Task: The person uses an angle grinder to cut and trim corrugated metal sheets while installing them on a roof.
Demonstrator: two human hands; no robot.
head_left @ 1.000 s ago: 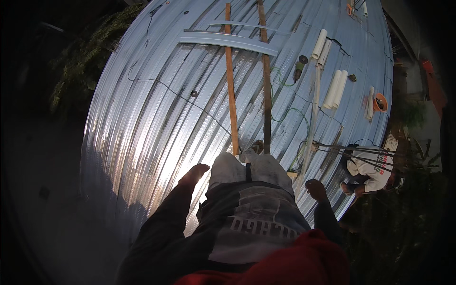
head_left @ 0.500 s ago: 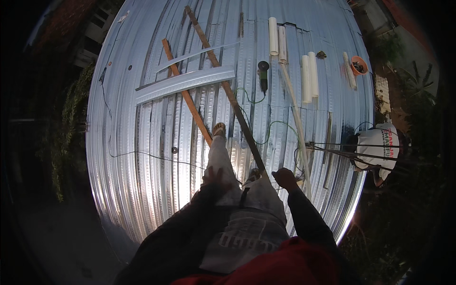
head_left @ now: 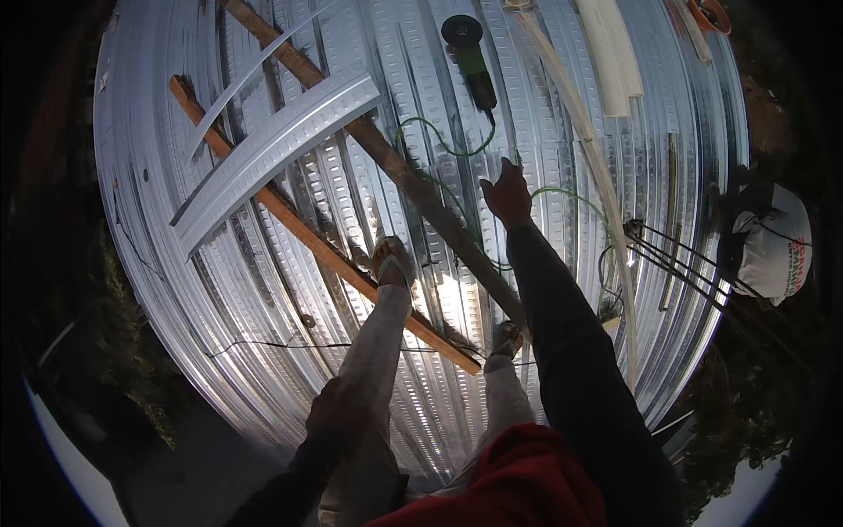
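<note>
My right hand (head_left: 507, 198) is stretched forward over the ribbed metal sheets, thumb and fingers apart, nothing in it. Ahead of it lies a green angle grinder (head_left: 474, 75) with a dark disc, its green cord (head_left: 448, 149) curling toward me. My left hand (head_left: 336, 406) rests on my left knee, in shadow, its fingers seemingly laid over the trouser leg. Between the grinder and my left foot, a dark wooden beam (head_left: 413, 184) runs diagonally, ending by my right foot. A bent metal strip (head_left: 281, 158) lies across this beam and an orange-brown beam (head_left: 307, 241).
A long pale batten (head_left: 580, 123) and cream-coloured lengths (head_left: 610, 61) lie to the right. Dark bars (head_left: 676, 255) reach the sheet edge, where another person (head_left: 773, 241) in a white shirt is. A dark cable (head_left: 272, 344) crosses near my feet.
I have stepped forward and bent lower, so the grinder appears closer. My right hand has moved from beside my hip out ahead and opened. My left hand has shifted down to my knee.
</note>
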